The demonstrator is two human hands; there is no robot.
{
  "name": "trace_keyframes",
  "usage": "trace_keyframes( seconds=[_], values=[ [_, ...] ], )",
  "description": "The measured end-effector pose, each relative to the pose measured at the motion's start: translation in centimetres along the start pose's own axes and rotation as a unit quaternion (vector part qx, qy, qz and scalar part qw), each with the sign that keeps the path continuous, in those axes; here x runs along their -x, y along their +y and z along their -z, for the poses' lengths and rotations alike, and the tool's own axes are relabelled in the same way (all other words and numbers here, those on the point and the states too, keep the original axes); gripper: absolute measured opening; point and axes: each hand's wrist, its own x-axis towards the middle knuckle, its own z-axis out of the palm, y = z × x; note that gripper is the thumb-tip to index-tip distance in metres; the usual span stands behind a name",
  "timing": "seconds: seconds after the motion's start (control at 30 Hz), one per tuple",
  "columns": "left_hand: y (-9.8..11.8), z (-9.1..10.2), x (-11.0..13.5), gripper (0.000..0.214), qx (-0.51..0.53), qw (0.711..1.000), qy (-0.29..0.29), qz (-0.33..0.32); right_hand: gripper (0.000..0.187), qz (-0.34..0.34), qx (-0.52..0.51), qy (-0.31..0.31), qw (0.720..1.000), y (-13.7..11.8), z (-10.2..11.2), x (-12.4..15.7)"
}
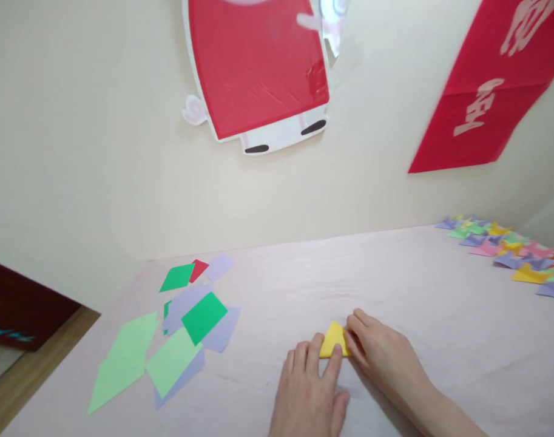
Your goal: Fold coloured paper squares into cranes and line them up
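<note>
A small yellow piece of folded paper [334, 341] lies on the cloth-covered table, its visible part shaped like a triangle with the point away from me. My left hand [307, 383] rests over its left side, with fingers stretched out and apart and the index fingertip pressing the near edge. At the right edge of the paper, my right hand [386, 355] is closed, fingers curled and pinching that corner. The corners of the paper under my fingers are hidden.
Loose paper sheets lie at the left: light green [128, 358], dark green [204, 318], lilac [220, 267] and a red one [198, 271]. Several folded colourful paper pieces [531, 274] crowd the far right. Behind the table rises a wall [122, 152] with red decorations [263, 67].
</note>
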Motion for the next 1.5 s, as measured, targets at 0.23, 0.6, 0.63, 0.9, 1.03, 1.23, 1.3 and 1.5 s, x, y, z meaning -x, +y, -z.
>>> trace_keyframes(
  seconds=[0.23,0.6,0.63,0.9,1.03,1.23,1.3,1.5],
  values=[
    [-0.2,-0.4,-0.2,0.060,-0.045,0.999,0.007,-0.010,0.021,0.013,-0.007,0.034,0.999,0.0,-0.4,-0.1],
    [-0.3,1.2,-0.1,0.061,-0.057,0.995,-0.022,-0.085,0.020,-0.005,0.019,-0.007,1.000,-0.1,-0.4,0.0],
    [-0.3,1.3,0.0,0.060,-0.063,0.994,-0.021,-0.088,0.020,-0.005,0.020,-0.009,1.000,-0.1,-0.4,0.0],
    [0.3,1.6,0.0,0.054,-0.073,0.994,-0.021,-0.078,0.012,-0.016,-0.062,-0.023,0.998,-0.5,0.5,0.2],
    [0.1,1.8,-0.2,0.051,-0.061,0.996,-0.007,-0.072,0.014,-0.004,-0.170,-0.033,0.985,-0.9,1.3,0.5],
    [-0.1,1.7,0.3,0.053,-0.076,0.995,-0.005,-0.067,0.022,-0.039,-0.216,-0.063,0.974,-0.8,1.2,1.1],
    [-0.2,1.5,0.7,0.053,-0.092,0.994,0.008,-0.054,0.026,-0.044,-0.220,-0.062,0.973,-0.5,1.0,1.4],
    [-0.5,1.6,1.7,0.048,-0.122,0.992,0.022,-0.022,0.039,-0.053,-0.231,-0.040,0.971,1.6,0.9,2.5]
  ],
)
